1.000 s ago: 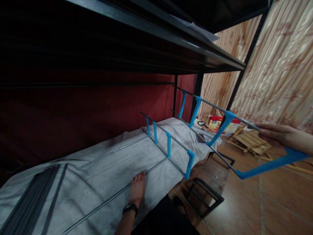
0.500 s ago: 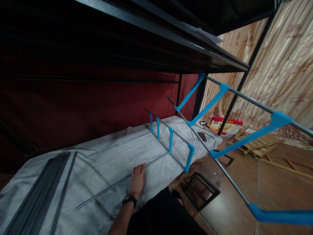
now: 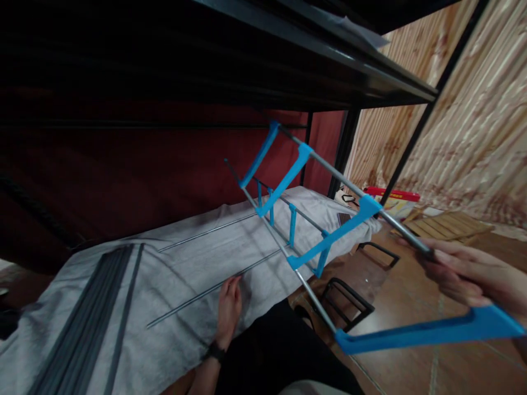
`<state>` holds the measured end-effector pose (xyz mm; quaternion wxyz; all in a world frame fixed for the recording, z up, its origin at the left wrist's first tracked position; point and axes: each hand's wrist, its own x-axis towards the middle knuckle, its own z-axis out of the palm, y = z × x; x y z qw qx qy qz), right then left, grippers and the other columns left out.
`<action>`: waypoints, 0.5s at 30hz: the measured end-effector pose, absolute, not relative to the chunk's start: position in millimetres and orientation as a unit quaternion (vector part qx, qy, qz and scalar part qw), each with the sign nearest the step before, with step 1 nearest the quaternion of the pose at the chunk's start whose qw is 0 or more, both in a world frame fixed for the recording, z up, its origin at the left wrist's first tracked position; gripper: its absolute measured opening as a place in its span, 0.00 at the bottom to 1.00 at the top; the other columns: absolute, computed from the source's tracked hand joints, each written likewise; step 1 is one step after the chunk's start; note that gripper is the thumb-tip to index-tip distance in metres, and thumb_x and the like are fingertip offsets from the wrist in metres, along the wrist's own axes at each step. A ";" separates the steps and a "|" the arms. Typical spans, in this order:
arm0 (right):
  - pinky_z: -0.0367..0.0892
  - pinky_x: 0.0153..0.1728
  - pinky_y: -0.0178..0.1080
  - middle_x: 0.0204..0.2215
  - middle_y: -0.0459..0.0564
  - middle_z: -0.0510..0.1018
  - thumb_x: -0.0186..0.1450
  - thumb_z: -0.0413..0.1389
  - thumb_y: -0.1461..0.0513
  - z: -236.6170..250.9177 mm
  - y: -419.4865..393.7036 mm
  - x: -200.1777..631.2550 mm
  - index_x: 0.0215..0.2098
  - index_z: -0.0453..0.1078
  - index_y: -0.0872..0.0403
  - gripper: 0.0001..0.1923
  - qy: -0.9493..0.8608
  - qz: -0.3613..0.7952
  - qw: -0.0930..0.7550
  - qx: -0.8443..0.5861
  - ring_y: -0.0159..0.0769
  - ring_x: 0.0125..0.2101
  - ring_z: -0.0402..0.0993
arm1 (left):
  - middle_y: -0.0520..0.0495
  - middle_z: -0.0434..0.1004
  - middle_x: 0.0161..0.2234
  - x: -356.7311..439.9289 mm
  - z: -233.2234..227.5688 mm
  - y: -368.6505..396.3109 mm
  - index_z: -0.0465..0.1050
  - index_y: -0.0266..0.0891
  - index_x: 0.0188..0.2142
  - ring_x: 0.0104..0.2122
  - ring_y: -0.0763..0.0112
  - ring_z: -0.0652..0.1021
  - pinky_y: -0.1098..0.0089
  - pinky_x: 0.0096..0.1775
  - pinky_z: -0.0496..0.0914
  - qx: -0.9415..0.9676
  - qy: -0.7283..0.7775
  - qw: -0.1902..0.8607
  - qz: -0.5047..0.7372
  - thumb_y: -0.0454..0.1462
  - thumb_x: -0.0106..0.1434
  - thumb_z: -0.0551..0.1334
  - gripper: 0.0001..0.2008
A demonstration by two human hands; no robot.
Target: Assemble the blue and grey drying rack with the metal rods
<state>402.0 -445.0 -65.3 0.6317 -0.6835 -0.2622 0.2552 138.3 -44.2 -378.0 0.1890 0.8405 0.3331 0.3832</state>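
Note:
My right hand (image 3: 461,269) grips the end of a metal tube on a raised rack frame (image 3: 341,226), made of two metal tubes joined by blue plastic crossbars. The frame slants in the air over the bed-like surface. With fingertips together, my left hand (image 3: 229,302) touches a thin metal rod (image 3: 185,303) lying on the grey cloth (image 3: 197,340). That rod and a second rod (image 3: 206,231) run to a smaller blue-barred frame (image 3: 292,225) standing on the cloth, partly hidden behind the raised one.
Several dark grey tubes (image 3: 88,318) lie side by side at the left. A black metal shelf (image 3: 329,60) hangs low overhead. A phone (image 3: 344,219) rests at the cloth's far end. On the tiled floor stand a black metal frame (image 3: 349,302) and wooden slats (image 3: 444,226).
The raised frame has swung left and now overlaps the standing one; my right hand has come into view holding it. My left hand's fingers have drawn in at the rod.

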 end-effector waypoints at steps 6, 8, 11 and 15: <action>0.37 0.14 0.29 0.20 0.37 0.60 0.57 0.66 0.53 -93.5 -323.6 347.5 0.47 0.74 0.52 0.22 -0.289 0.470 0.654 -0.518 0.19 0.15 0.43 | 0.38 0.75 0.50 92.9 -358.8 -73.6 0.72 0.39 0.50 0.49 0.59 0.77 0.58 0.49 0.74 0.728 0.411 0.334 0.435 0.46 0.68 0.53 0.19; 0.38 0.14 0.29 0.19 0.36 0.59 0.59 0.65 0.56 -107.6 -288.8 322.8 0.48 0.73 0.53 0.21 -0.286 0.527 0.660 -0.452 0.20 0.15 0.43 | 0.38 0.76 0.50 76.0 -351.5 -88.1 0.73 0.39 0.50 0.49 0.58 0.77 0.58 0.48 0.75 0.690 0.438 0.353 0.456 0.49 0.66 0.55 0.21; 0.38 0.15 0.28 0.19 0.36 0.61 0.59 0.65 0.56 -125.8 -247.8 283.7 0.46 0.70 0.53 0.20 -0.260 0.586 0.664 -0.386 0.20 0.15 0.45 | 0.40 0.77 0.49 51.7 -335.2 -115.1 0.75 0.40 0.49 0.50 0.56 0.76 0.56 0.53 0.72 0.662 0.469 0.356 0.464 0.52 0.64 0.58 0.23; 0.42 0.16 0.28 0.20 0.36 0.64 0.56 0.67 0.55 -141.8 -211.6 231.4 0.42 0.68 0.54 0.20 -0.243 0.642 0.644 -0.338 0.20 0.16 0.51 | 0.41 0.78 0.49 26.7 -306.6 -154.7 0.75 0.40 0.48 0.51 0.56 0.76 0.55 0.57 0.69 0.657 0.481 0.360 0.456 0.54 0.64 0.58 0.24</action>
